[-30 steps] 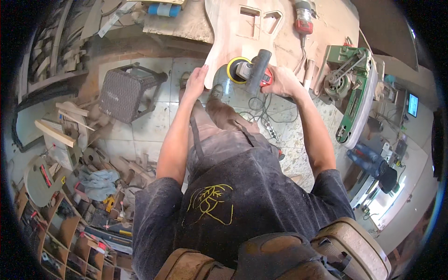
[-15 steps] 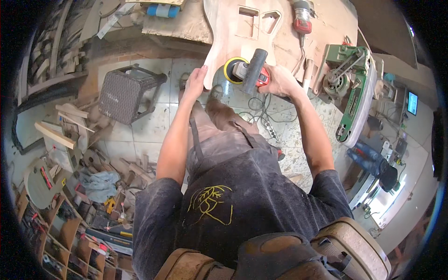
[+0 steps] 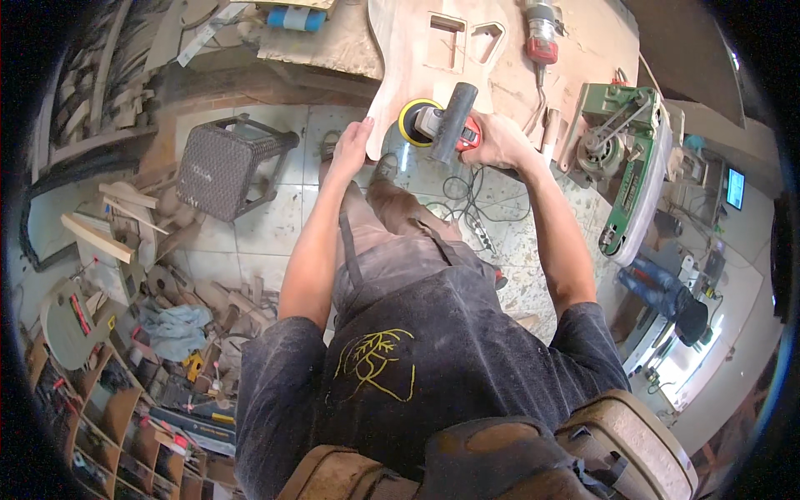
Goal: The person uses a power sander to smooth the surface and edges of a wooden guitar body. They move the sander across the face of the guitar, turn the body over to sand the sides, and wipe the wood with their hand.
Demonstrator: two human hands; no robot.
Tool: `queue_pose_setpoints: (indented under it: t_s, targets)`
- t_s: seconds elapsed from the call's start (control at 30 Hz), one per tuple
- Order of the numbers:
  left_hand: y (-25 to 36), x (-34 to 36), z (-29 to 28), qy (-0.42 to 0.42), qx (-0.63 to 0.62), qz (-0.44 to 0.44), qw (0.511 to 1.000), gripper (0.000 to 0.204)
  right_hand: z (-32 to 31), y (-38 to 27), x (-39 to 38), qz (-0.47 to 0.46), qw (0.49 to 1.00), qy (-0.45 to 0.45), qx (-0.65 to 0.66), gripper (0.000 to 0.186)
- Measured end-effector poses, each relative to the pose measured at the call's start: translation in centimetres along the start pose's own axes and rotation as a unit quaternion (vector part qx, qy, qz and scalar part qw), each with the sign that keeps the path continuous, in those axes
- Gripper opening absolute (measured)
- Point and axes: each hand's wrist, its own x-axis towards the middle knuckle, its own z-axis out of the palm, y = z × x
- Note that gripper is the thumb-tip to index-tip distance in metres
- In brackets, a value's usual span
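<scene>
A pale wooden guitar body [image 3: 408, 62] with cut-out pockets lies on the workbench, its near end jutting past the bench edge. My left hand [image 3: 353, 143] grips the tip of its left horn, fingers partly hidden by the wood. In my right hand [image 3: 502, 142] is a red power sander [image 3: 469, 135] with a thick black tubular handle and a round yellow-rimmed pad. The pad stands tilted at the near, inner curve of the guitar body, between the horns. Whether it touches the wood I cannot tell.
A red-and-grey router [image 3: 542, 42] and its cord lie on the workbench [image 3: 596, 42]. A green belt sander [image 3: 625, 167] stands to the right. Cables [image 3: 477, 200] trail over the floor. A dark woven stool [image 3: 221, 171] and wood scraps are at left. Another person [image 3: 667, 292] is far right.
The sander and my right hand have shifted very slightly away from me. My left hand keeps its hold on the horn of the guitar body.
</scene>
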Motion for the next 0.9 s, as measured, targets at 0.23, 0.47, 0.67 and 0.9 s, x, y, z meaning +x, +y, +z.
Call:
queue_pose_setpoints:
  t_s: [0.23,0.47,0.67,0.9]
  targets:
    - [2.6,-1.0,0.3,-0.031,-0.034,-0.041,0.998,0.059,-0.6,0.6,-1.7,0.017,1.0,-0.013,0.008,0.062]
    - [3.0,-1.2,0.4,-0.058,-0.047,-0.041,0.996,0.059,-0.5,0.0,-0.3,0.018,1.0,0.003,0.022,0.063]
    - [3.3,-1.3,0.5,-0.037,-0.042,-0.035,0.998,0.06,0.0,0.8,-0.4,0.015,1.0,0.0,0.019,0.063]
    - [2.1,-1.0,0.1,-0.031,-0.017,-0.025,0.999,0.062,-0.8,-0.2,-1.4,0.03,0.999,-0.016,0.017,0.058]
